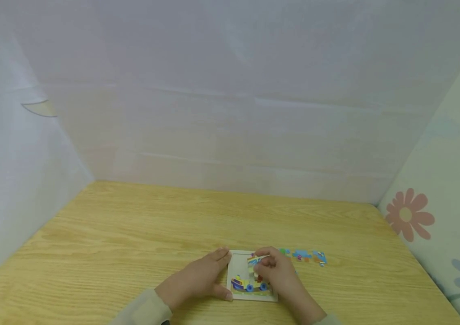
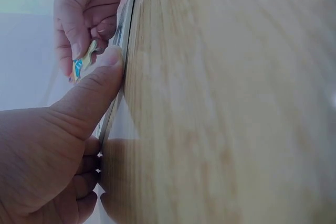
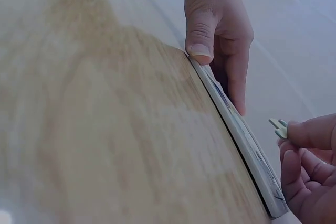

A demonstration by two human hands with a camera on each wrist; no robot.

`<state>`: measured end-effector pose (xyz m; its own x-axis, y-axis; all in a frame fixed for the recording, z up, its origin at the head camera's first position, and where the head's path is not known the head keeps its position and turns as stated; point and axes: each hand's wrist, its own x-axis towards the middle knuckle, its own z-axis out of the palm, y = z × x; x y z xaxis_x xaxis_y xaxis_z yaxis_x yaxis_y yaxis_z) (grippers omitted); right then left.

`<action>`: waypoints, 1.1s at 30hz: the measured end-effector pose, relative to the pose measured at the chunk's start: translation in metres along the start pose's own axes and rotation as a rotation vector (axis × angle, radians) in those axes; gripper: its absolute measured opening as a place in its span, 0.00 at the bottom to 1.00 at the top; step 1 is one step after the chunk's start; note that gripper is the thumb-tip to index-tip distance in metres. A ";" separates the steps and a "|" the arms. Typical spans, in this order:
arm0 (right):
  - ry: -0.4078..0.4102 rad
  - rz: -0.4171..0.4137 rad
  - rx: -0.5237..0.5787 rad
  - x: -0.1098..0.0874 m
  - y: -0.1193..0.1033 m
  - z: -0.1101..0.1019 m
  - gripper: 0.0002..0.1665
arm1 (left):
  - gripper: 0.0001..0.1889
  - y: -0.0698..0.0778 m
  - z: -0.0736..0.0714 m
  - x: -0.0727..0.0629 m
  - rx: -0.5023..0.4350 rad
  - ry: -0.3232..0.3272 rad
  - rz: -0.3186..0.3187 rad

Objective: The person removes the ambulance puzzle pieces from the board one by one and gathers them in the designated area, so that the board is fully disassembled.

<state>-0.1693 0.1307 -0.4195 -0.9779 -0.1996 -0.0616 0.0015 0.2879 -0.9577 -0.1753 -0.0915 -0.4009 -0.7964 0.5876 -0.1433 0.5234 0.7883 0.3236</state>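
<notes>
Puzzle piece (image 1: 253,262) between close-set right fingers (image 1: 268,251)

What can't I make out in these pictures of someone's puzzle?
Head view: part of the puzzle frame, behind the right hand.
Head view: details on the loose puzzle pieces, too small.
Left wrist view: the inside of the puzzle frame, seen nearly edge-on.
Right wrist view: the rest of the right hand, cut off by the right edge.

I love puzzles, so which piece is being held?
The yellow-blue piece, pinched by the right hand; other pieces lie on the table or in the frame.
</notes>
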 end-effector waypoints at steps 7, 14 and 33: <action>0.122 0.035 0.039 -0.002 -0.003 0.000 0.17 | 0.52 -0.002 0.001 0.001 -0.007 0.009 0.006; 0.243 0.056 0.105 -0.003 -0.005 0.001 0.14 | 0.52 -0.002 0.001 0.000 -0.005 0.009 0.018; 0.335 0.066 0.149 -0.011 -0.008 -0.014 0.13 | 0.52 -0.001 0.002 -0.001 0.009 0.016 0.027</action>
<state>-0.1612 0.1440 -0.4073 -0.9888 0.1397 -0.0523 0.0728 0.1458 -0.9866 -0.1750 -0.0927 -0.4027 -0.7866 0.6058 -0.1197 0.5476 0.7738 0.3183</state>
